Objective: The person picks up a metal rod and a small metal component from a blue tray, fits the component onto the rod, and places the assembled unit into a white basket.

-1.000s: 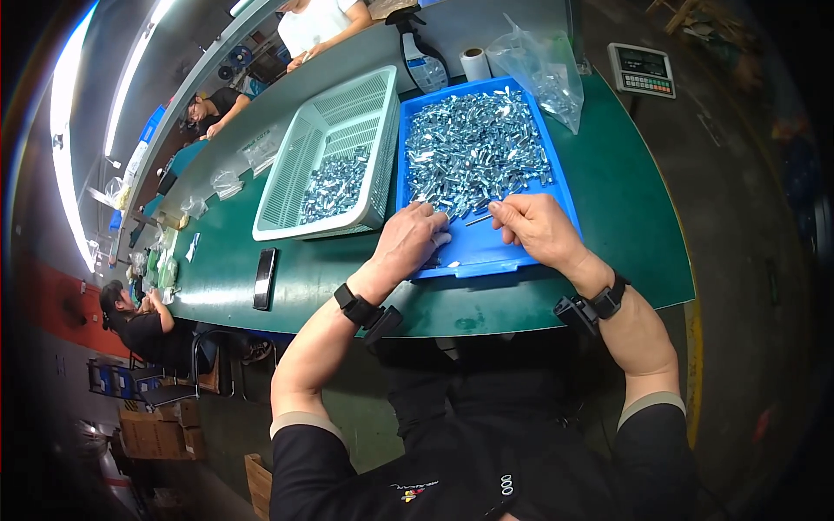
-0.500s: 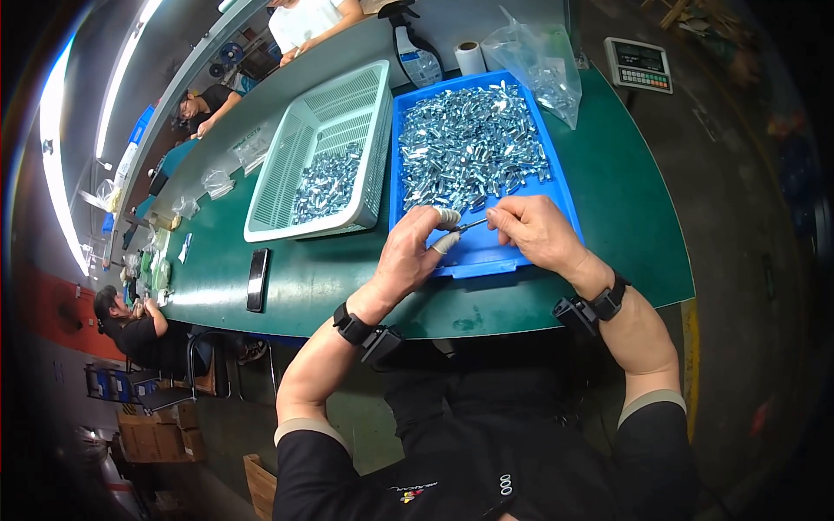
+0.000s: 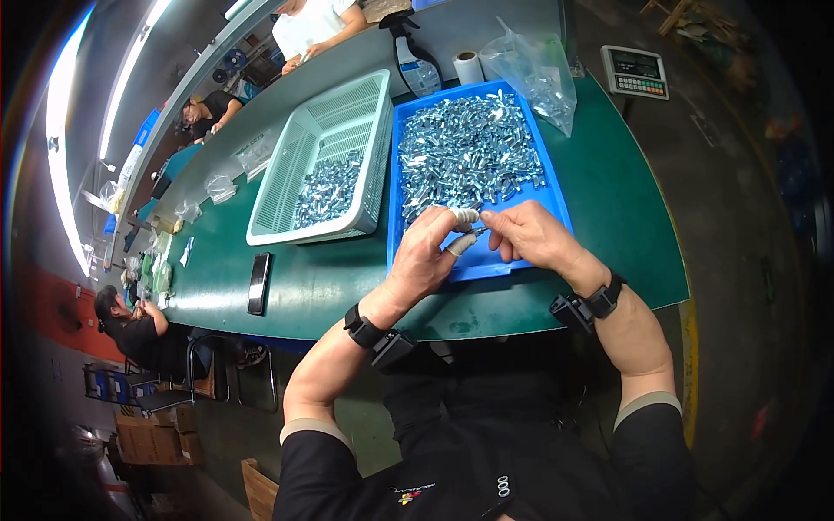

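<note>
My left hand [image 3: 423,253], with white covers on thumb and forefinger, pinches a small metal piece whose shape the fingers mostly hide. Closed close beside it, my right hand [image 3: 540,236] grips a thin dark metal rod [image 3: 480,231] that reaches to the left fingertips. Both hands are over the near end of a blue tray [image 3: 395,165], where many small shiny metal pieces [image 3: 469,143] lie heaped toward the far side. A pale green slotted basket [image 3: 372,161] stands to its left, holding a smaller heap of similar pieces [image 3: 330,189].
On the green table, a dark phone [image 3: 259,283] lies left of my arm. Behind the tray are a spray bottle [image 3: 419,69], a white roll [image 3: 468,67] and a clear bag [image 3: 547,82] of parts. A scale [image 3: 635,71] stands at far right. Other people sit beyond the partition and at left.
My right hand has moved slightly left, closer to my left fingertips. Less of the rod shows between the hands. The left hand has shifted a little to the right.
</note>
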Tool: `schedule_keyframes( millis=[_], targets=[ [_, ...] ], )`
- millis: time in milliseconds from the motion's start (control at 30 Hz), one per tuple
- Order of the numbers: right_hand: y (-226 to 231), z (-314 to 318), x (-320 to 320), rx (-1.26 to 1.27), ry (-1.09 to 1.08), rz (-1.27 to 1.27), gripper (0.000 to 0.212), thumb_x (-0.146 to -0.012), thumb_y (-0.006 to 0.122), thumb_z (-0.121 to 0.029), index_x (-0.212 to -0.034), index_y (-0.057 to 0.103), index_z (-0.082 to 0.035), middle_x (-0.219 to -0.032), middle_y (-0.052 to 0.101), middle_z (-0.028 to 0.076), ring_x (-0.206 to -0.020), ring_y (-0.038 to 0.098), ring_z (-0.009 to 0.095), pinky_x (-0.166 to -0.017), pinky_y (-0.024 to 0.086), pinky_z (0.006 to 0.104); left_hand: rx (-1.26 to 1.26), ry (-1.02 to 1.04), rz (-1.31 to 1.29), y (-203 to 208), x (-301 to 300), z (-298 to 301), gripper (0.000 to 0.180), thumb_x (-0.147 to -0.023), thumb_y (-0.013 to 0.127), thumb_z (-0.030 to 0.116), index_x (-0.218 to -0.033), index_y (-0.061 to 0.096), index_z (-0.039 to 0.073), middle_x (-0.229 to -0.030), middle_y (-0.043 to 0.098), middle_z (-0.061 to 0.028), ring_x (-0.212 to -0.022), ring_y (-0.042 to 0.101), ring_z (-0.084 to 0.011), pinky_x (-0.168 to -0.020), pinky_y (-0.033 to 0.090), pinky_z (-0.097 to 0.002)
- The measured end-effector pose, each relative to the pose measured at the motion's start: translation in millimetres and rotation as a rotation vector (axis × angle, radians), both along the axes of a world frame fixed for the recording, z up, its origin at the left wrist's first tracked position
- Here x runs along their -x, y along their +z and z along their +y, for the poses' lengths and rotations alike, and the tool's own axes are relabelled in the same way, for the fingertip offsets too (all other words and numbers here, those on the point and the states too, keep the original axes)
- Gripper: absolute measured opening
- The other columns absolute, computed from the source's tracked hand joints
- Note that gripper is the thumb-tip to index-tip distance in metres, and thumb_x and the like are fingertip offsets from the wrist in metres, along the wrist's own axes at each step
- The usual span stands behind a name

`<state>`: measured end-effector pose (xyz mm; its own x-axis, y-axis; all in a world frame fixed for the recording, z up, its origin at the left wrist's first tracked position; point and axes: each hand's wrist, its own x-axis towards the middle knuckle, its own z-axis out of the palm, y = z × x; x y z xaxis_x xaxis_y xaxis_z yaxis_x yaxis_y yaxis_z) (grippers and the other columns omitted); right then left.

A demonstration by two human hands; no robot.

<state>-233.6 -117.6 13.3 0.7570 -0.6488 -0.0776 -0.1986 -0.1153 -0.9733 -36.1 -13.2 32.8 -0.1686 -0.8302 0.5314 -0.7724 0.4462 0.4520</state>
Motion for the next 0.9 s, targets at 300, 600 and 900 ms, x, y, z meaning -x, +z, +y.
schedule_keyframes(
  millis=[300,600,900],
  targets=[
    [6,-10,5,0.004,-0.226,-0.297,0.052,-0.109,0.055,-0.043,-0.082,0.07,-0.001,-0.064,0.063,0.002,-0.058,0.056,0.007,-0.055,0.045,0.023,0.256,0.312,-0.33,45,-69,11,0.035,-0.081,0.08,0.003,-0.114,0.067,0.005,-0.096,0.068,-0.0111,-0.09,0.066,-0.0327,-0.084,0.053,-0.0425],
    [-4,-2,-2,0.054,-0.114,-0.204,0.052,-0.108,0.057,-0.042,-0.082,0.071,0.001,-0.064,0.063,0.002,-0.058,0.056,0.008,-0.055,0.045,0.0242,-0.218,0.223,-0.595,8,-62,22,0.019,-0.079,0.082,0.021,-0.087,0.07,0.009,-0.089,0.061,-0.0091,-0.093,0.06,-0.032,-0.082,0.049,-0.0433],
    [1,4,-4,0.056,-0.081,-0.148,0.046,-0.108,0.058,-0.038,-0.083,0.072,-0.001,-0.065,0.064,0.002,-0.06,0.058,0.009,-0.057,0.046,0.0261,-0.177,0.137,-0.671,-10,-63,10,0.014,-0.077,0.079,0.014,-0.087,0.07,0.01,-0.088,0.061,-0.0063,-0.093,0.058,-0.0291,-0.083,0.047,-0.0417]
  ],
)
